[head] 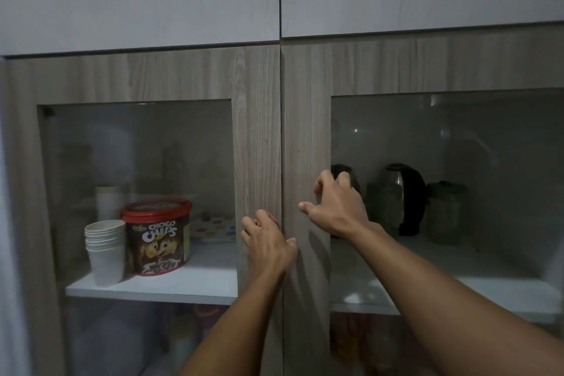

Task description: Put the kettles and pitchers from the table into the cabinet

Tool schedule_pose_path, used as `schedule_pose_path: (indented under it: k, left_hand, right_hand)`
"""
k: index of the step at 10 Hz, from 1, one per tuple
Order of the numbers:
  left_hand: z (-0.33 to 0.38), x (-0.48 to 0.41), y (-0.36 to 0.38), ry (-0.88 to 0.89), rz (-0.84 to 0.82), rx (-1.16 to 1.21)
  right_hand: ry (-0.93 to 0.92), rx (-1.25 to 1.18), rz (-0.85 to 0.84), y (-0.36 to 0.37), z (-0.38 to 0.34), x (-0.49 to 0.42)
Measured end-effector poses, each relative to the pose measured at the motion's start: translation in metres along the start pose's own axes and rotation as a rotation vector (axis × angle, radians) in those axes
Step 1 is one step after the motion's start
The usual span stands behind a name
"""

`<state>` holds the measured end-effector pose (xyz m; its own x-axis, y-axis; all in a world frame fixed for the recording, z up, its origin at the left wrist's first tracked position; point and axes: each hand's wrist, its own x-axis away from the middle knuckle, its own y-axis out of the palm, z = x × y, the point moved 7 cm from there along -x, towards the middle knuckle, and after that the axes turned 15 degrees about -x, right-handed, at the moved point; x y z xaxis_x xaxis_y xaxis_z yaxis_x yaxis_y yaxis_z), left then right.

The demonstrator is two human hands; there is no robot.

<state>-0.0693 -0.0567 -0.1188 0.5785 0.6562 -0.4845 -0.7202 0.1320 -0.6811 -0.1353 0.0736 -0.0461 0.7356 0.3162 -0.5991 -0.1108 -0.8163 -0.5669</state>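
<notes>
So both forearms reach up from the bottom edge toward the cabinet (256, 76), which has both its wood-grain doors closed. The left hand (268, 243) sits lower, right at the seam. Its fingers are bent against the inner edge of the left door (256, 137) and the thumb lies across the gap. I honestly can't tell if it's hooked onto the edge or just resting there. The right hand (337, 206) is higher up on the right door (305, 119). Its thumb sticks out toward the seam and its fingers are curled on the frame where the glass pane starts. Same deal: clenched on something or just pressing, I can't tell.

Behind the left glass, a stack of paper cups (105, 250) stands at the front edge of the left shelf (152, 287), with a red-lidded Choco Chips tub (157, 236) just beside it. A dotted plate (213, 227) lies further back, and more white cups are behind the stack.

Behind the right glass, the steel kettle (403, 198) stands toward the back edge of its shelf. It's upright, long axis vertical, lid on top, black handle on its right side. Which way the spout points I can't make out. Two greenish containers (444, 212) stand upright on either side of it, too murky to identify. The right hand's fingers half block a dark rounded thing (351, 175) near the shelf's left edge.
</notes>
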Motion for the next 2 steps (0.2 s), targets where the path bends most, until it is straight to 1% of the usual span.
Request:
schedule_pose_path:
  k: [1,2]
  left_hand:
    - [0.003,0.014,0.000,-0.022,-0.055,-0.049]
    - [0.006,0.038,0.001,-0.044,-0.086,-0.074]
  right_hand:
    - [0.017,-0.074,-0.134,0.000,0.010,0.013]
    - [0.033,-0.137,-0.204,-0.005,0.020,0.031]
